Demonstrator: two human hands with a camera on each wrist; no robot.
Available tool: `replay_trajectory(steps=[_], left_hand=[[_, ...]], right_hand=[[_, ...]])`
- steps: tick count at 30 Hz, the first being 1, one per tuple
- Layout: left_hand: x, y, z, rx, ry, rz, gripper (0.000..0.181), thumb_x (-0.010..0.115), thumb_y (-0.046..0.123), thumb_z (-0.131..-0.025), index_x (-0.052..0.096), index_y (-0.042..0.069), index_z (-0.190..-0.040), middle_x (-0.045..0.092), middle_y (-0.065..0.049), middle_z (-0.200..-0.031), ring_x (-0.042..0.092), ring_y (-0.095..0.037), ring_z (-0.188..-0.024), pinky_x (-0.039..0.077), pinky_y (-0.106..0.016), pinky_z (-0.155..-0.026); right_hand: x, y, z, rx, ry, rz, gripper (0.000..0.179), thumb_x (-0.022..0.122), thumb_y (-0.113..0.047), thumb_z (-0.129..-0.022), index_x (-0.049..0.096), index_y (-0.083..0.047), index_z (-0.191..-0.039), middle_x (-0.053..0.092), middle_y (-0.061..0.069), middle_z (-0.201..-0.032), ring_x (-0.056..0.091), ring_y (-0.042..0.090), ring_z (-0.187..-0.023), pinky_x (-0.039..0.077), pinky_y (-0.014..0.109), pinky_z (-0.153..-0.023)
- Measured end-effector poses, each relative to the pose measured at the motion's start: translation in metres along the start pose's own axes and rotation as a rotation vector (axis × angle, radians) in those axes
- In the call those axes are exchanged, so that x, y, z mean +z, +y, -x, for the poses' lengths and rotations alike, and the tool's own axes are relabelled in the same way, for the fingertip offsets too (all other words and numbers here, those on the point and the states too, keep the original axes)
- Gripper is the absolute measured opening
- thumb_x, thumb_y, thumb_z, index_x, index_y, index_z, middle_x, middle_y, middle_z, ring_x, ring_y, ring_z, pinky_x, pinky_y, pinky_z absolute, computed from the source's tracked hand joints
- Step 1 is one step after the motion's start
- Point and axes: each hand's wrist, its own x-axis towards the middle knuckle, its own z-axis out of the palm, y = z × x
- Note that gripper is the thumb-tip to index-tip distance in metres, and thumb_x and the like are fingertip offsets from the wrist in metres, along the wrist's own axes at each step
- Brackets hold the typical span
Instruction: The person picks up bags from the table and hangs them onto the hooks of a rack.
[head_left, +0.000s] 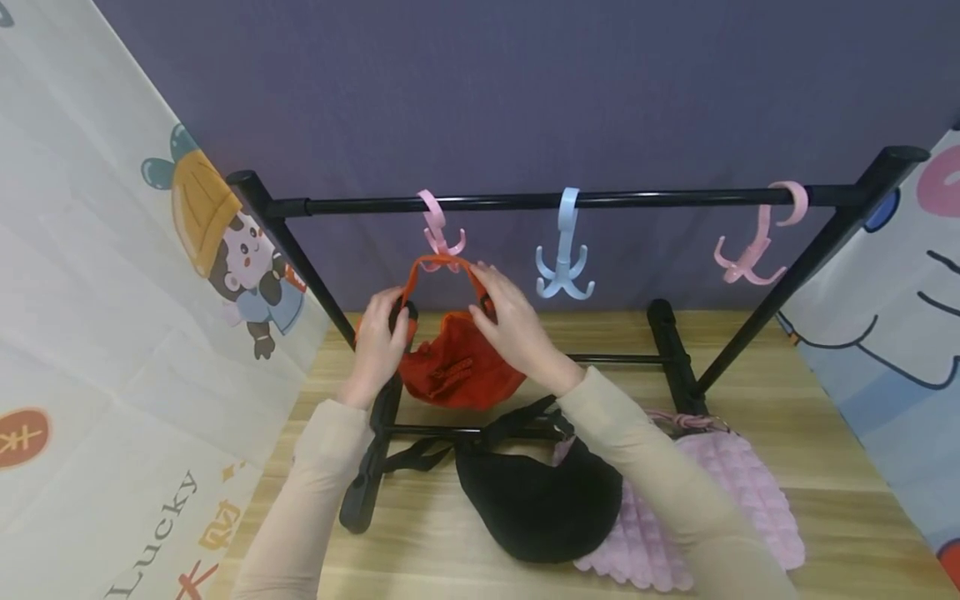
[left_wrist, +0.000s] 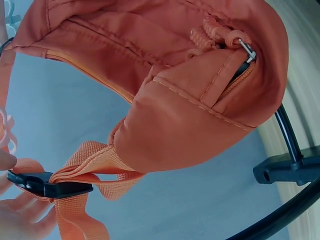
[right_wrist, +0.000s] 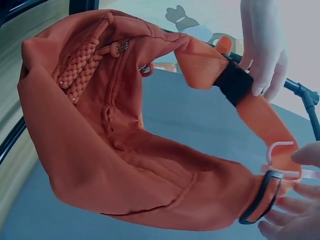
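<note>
An orange waist bag (head_left: pixel 465 367) hangs below its raised strap (head_left: pixel 415 279), between my two hands. My left hand (head_left: pixel 380 337) pinches the strap at a black buckle (left_wrist: pixel 70 189), thumb on one side and fingers on the other. On the other side, my right hand (head_left: pixel 517 321) holds the strap near a black strap loop (right_wrist: pixel 260 197). The strap's top reaches the lower prongs of the left pink hook (head_left: pixel 434 218); a prong shows in front of it in the right wrist view. Whether the hook bears any weight, I cannot tell.
A black rack bar (head_left: pixel 495 202) carries the hooks, with a blue hook (head_left: pixel 566 250) at the middle and another pink hook (head_left: pixel 750 250) at right. Below, a black waist bag (head_left: pixel 536 504) and a pink quilted bag (head_left: pixel 738 475) lie on the wooden surface (head_left: pixel 847 500).
</note>
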Motion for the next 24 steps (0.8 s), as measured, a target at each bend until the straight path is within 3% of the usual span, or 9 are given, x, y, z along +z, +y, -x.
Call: replay_trajectory(steps=[4, 14, 18, 24], left_hand=[[0.001, 0.002, 0.003, 0.013, 0.033, 0.002, 0.029, 0.049, 0.001, -0.087, 0.051, -0.006, -0.114, 0.050, -0.022, -0.115, 0.046, -0.033, -0.108, 0.035, -0.042, -0.091], [0.007, 0.020, 0.021, 0.074, 0.215, 0.028, 0.025, 0.051, -0.006, -0.081, 0.056, -0.004, -0.105, 0.049, -0.022, -0.115, 0.044, -0.035, -0.107, 0.035, -0.044, -0.086], [0.012, 0.032, 0.030, 0.139, 0.226, 0.054, 0.024, 0.052, -0.009, -0.078, 0.058, -0.003, -0.100, 0.050, -0.020, -0.112, 0.045, -0.035, -0.105, 0.035, -0.043, -0.087], [0.017, 0.050, 0.045, 0.197, 0.169, 0.082, 0.022, 0.053, -0.008, -0.078, 0.059, -0.003, -0.099, 0.052, -0.019, -0.110, 0.047, -0.032, -0.102, 0.036, -0.041, -0.084]], right_hand=[[-0.005, -0.004, 0.004, -0.005, 0.002, -0.026, 0.049, 0.056, -0.008, -0.085, 0.039, -0.001, -0.131, 0.039, 0.016, -0.134, 0.031, 0.028, -0.127, 0.025, 0.039, -0.102], [-0.018, -0.010, 0.030, -0.105, 0.063, -0.076, 0.034, 0.058, -0.002, -0.082, 0.054, 0.000, -0.116, 0.047, 0.016, -0.126, 0.043, 0.027, -0.117, 0.036, 0.038, -0.094], [-0.023, -0.008, 0.042, -0.115, 0.089, -0.088, 0.028, 0.060, 0.000, -0.080, 0.059, -0.002, -0.108, 0.053, 0.015, -0.117, 0.049, 0.024, -0.109, 0.042, 0.036, -0.087], [-0.032, -0.001, 0.058, -0.104, 0.076, -0.104, 0.023, 0.062, 0.000, -0.079, 0.063, -0.003, -0.101, 0.058, 0.012, -0.107, 0.054, 0.022, -0.100, 0.046, 0.033, -0.076]])
